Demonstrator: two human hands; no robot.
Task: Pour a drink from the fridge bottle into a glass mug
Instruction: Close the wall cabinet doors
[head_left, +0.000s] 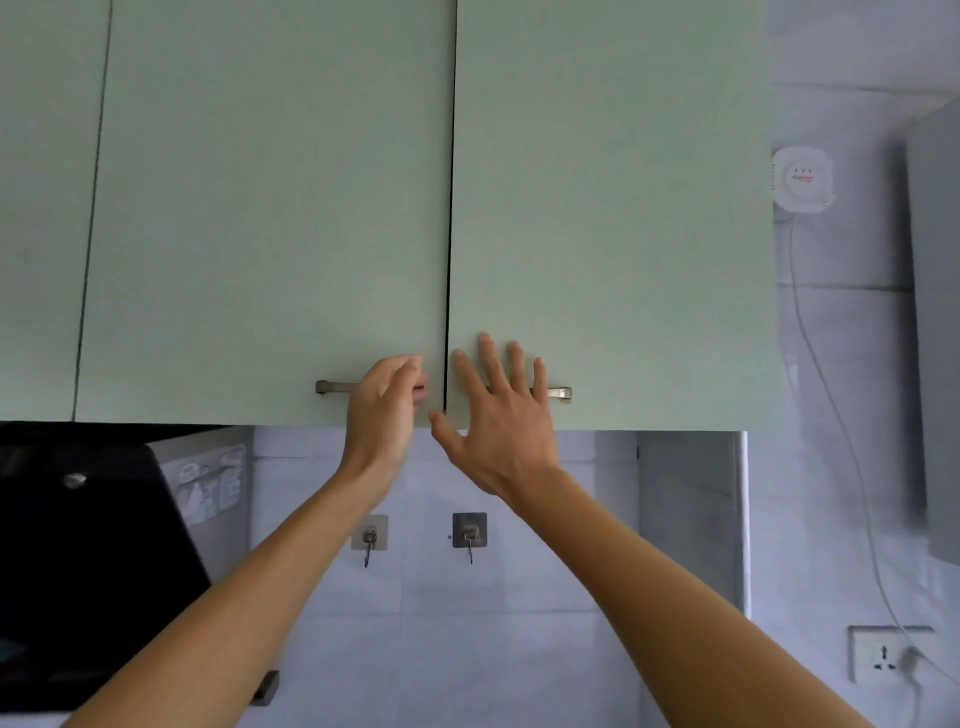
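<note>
Mug and bottle are both out of sight from my feed — neither the glass mug nor the fridge bottle shows anywhere, so I judge the mug sits behind the closed doors overhead and this is the fetching step, very early in the task.

Largest first: two pale green cupboard doors fill the upper view, the left door (270, 208) and the right door (613, 208), meeting at a dark vertical seam; a third panel edges in at far left. Below them runs the tiled wall (519, 623), with a black range hood (93, 571) at lower left.

Two bar handles lie horizontal, long axis left to right, one on each door near its lower edge. My left hand (387, 405) is curled over the inner end of the left handle (337, 387), fingers clenched around the bar as far as I can tell — motion blur softens that grip. My right hand (498, 415) is spread flat and released, fingers splayed over the right door, covering the inner part of the right handle (558, 392) without gripping it.

So the left hand is the one placed to pull; its door should swing outward from the seam.

Smaller things: two adhesive hooks (370, 535) on the tiles, one wall socket (883, 654), one round white device (802, 179) with a cable.
</note>
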